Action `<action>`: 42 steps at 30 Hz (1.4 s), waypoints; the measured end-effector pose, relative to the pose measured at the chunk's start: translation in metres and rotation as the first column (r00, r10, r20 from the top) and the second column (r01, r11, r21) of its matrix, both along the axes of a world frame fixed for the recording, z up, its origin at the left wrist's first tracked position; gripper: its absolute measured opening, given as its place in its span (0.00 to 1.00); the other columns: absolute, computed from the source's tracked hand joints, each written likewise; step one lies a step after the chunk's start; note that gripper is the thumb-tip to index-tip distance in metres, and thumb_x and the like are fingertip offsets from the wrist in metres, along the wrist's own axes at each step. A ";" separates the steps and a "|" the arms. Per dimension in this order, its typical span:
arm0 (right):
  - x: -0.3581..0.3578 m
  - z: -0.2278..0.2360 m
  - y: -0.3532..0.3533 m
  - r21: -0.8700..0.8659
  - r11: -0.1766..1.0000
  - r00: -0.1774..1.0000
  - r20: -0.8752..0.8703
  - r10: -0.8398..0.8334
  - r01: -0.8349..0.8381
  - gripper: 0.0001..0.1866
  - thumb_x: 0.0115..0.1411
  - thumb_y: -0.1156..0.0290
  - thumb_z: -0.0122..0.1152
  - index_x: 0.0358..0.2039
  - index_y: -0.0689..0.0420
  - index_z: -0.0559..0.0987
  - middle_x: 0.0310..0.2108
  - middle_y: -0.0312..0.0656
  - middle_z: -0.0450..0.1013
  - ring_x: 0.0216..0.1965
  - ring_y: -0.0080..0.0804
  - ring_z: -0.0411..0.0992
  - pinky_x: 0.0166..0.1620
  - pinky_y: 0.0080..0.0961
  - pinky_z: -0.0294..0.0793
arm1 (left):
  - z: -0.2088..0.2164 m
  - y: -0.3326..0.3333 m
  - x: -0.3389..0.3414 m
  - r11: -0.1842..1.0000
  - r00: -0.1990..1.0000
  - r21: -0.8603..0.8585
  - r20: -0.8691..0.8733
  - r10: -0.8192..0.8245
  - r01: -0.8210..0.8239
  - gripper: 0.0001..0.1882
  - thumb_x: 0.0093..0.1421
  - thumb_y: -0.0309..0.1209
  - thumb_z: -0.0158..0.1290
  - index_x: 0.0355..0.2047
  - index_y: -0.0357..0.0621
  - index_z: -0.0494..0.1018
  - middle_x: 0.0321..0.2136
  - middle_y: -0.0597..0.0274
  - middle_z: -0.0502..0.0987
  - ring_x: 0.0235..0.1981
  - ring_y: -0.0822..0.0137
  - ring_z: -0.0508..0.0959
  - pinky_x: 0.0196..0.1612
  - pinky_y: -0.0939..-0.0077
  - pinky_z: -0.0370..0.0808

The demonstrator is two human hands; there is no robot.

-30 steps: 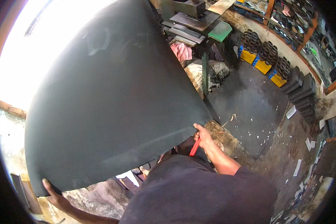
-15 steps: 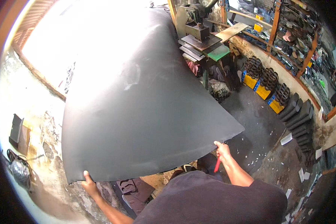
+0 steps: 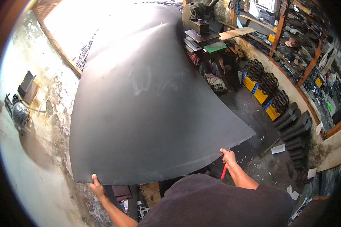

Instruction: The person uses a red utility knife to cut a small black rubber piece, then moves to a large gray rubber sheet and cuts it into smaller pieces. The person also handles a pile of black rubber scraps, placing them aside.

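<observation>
A large dark grey flexible sheet (image 3: 151, 125) spreads out in front of me, its far part rising in a bulge under bright light. My left hand (image 3: 97, 187) grips its near left corner, thumb on top and fingers hidden beneath. At the near edge toward the right, my right hand (image 3: 227, 156) is closed on the sheet, thumb uppermost. A thin red tool (image 3: 223, 172), too small to name, sticks down out of that same hand. The sheet's right corner juts past my right hand, unsupported by it.
Behind the sheet stands a press machine (image 3: 199, 28) with a green board (image 3: 215, 47) by it. Yellow boxes (image 3: 260, 96) topped with dark footwear parts and rolled dark sheets (image 3: 297, 128) line the right wall. White scraps (image 3: 278, 148) lie on the floor. Plastic-wrapped object (image 3: 20, 114) hangs at left.
The view has shifted, and the sheet's far part now shows a raised fold. Both hands keep their hold on the near edge; the red tool stays in my right hand.
</observation>
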State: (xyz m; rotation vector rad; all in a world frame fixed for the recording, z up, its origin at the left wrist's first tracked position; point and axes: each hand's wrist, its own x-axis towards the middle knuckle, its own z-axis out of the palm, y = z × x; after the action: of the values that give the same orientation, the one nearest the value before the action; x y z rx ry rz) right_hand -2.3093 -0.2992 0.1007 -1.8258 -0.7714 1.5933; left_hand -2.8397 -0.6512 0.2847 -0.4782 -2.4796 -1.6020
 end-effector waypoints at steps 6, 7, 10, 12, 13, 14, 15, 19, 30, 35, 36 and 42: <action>0.078 -0.001 -0.065 0.174 0.984 0.988 0.154 -0.008 -0.019 0.19 0.52 0.59 0.70 0.21 0.60 0.72 0.15 0.38 0.67 0.16 0.26 0.64 0.21 0.31 0.62 | -0.039 -0.073 0.079 0.982 0.994 -0.154 -0.023 0.107 -0.109 0.32 0.67 0.47 0.55 0.27 0.19 0.75 0.21 0.52 0.80 0.23 0.64 0.75 0.31 0.62 0.74; 0.082 -0.002 -0.083 0.206 0.978 0.980 0.201 -0.004 -0.039 0.19 0.52 0.59 0.70 0.20 0.60 0.73 0.16 0.38 0.68 0.18 0.27 0.66 0.23 0.32 0.63 | -0.047 -0.093 0.089 0.985 0.991 -0.115 -0.054 0.127 -0.132 0.32 0.67 0.47 0.55 0.27 0.19 0.75 0.21 0.51 0.80 0.22 0.64 0.76 0.30 0.62 0.74; 0.116 -0.007 -0.146 0.206 0.976 0.964 0.267 0.011 -0.068 0.22 0.50 0.57 0.70 0.17 0.62 0.73 0.18 0.40 0.71 0.21 0.30 0.67 0.27 0.34 0.66 | -0.085 -0.173 0.113 0.952 0.981 -0.239 -0.048 0.186 -0.192 0.32 0.65 0.47 0.55 0.27 0.19 0.76 0.21 0.50 0.80 0.23 0.63 0.76 0.30 0.61 0.74; 0.145 -0.011 -0.186 0.194 0.978 0.958 0.286 0.018 -0.077 0.23 0.50 0.55 0.70 0.17 0.62 0.73 0.18 0.41 0.71 0.21 0.31 0.67 0.28 0.36 0.67 | -0.108 -0.215 0.137 0.953 0.980 -0.254 0.071 0.188 -0.165 0.31 0.64 0.47 0.56 0.32 0.18 0.76 0.26 0.48 0.81 0.25 0.62 0.77 0.32 0.60 0.74; 0.160 -0.010 -0.209 0.165 0.983 0.966 0.258 0.031 -0.076 0.24 0.49 0.55 0.70 0.17 0.63 0.73 0.18 0.42 0.70 0.22 0.32 0.67 0.28 0.37 0.67 | -0.119 -0.244 0.152 0.955 0.967 -0.237 0.133 0.216 -0.181 0.31 0.64 0.47 0.57 0.33 0.18 0.76 0.28 0.48 0.81 0.26 0.61 0.77 0.33 0.60 0.75; 0.175 -0.009 -0.232 0.136 0.988 0.972 0.230 0.043 -0.076 0.24 0.49 0.54 0.70 0.16 0.63 0.72 0.18 0.43 0.70 0.22 0.33 0.67 0.29 0.38 0.67 | -0.129 -0.273 0.169 0.955 0.950 -0.220 0.193 0.243 -0.200 0.31 0.64 0.47 0.57 0.35 0.18 0.76 0.29 0.48 0.81 0.27 0.60 0.78 0.34 0.60 0.75; 0.186 -0.001 -0.244 0.163 0.981 0.947 0.316 0.053 -0.109 0.24 0.49 0.54 0.70 0.17 0.64 0.73 0.18 0.44 0.70 0.22 0.34 0.68 0.30 0.39 0.67 | -0.140 -0.289 0.181 0.960 0.934 -0.177 0.250 0.256 -0.216 0.31 0.64 0.46 0.57 0.36 0.18 0.76 0.31 0.47 0.81 0.28 0.60 0.78 0.35 0.60 0.76; 0.219 0.059 -0.301 0.224 0.946 0.863 0.497 0.095 -0.233 0.25 0.48 0.53 0.69 0.18 0.66 0.74 0.19 0.49 0.71 0.24 0.39 0.70 0.32 0.42 0.68 | -0.168 -0.355 0.241 0.961 0.851 -0.066 0.450 0.269 -0.269 0.30 0.63 0.44 0.58 0.44 0.19 0.73 0.40 0.46 0.79 0.37 0.55 0.79 0.43 0.57 0.77; 0.345 0.096 -0.379 0.200 0.863 0.755 0.599 0.266 -0.463 0.30 0.51 0.48 0.67 0.20 0.69 0.76 0.21 0.56 0.74 0.26 0.42 0.73 0.34 0.43 0.70 | -0.209 -0.455 0.381 0.915 0.787 -0.115 0.476 0.392 -0.387 0.28 0.62 0.44 0.59 0.42 0.21 0.75 0.41 0.48 0.79 0.38 0.57 0.77 0.44 0.59 0.74; 0.436 0.047 -0.438 0.192 0.888 0.820 0.501 0.278 -0.418 0.32 0.50 0.47 0.69 0.17 0.69 0.75 0.17 0.53 0.72 0.23 0.38 0.70 0.32 0.41 0.70 | -0.212 -0.524 0.455 0.914 0.778 -0.060 0.504 0.375 -0.402 0.25 0.62 0.40 0.60 0.42 0.21 0.75 0.40 0.48 0.80 0.36 0.59 0.78 0.42 0.60 0.76; 0.445 0.043 -0.448 0.205 0.874 0.814 0.501 0.293 -0.441 0.32 0.50 0.47 0.69 0.17 0.70 0.76 0.17 0.53 0.72 0.23 0.38 0.71 0.31 0.41 0.70 | -0.209 -0.546 0.466 0.929 0.819 -0.089 0.447 0.359 -0.358 0.27 0.62 0.41 0.59 0.43 0.20 0.74 0.42 0.45 0.80 0.37 0.55 0.79 0.44 0.56 0.75; 0.485 0.100 -0.490 0.191 0.808 0.710 0.614 0.345 -0.557 0.33 0.51 0.45 0.67 0.18 0.70 0.75 0.17 0.55 0.71 0.21 0.42 0.71 0.31 0.43 0.70 | -0.206 -0.593 0.526 0.830 0.777 -0.433 0.359 0.517 -0.352 0.33 0.59 0.47 0.60 0.40 0.17 0.75 0.37 0.39 0.80 0.37 0.48 0.78 0.45 0.53 0.74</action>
State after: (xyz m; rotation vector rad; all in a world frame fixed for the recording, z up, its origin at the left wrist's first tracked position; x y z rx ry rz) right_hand -1.8242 -0.7893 0.2008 -1.9062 -1.7948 1.0413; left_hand -2.3138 -1.2441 0.0791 0.5118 -2.9252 -1.1897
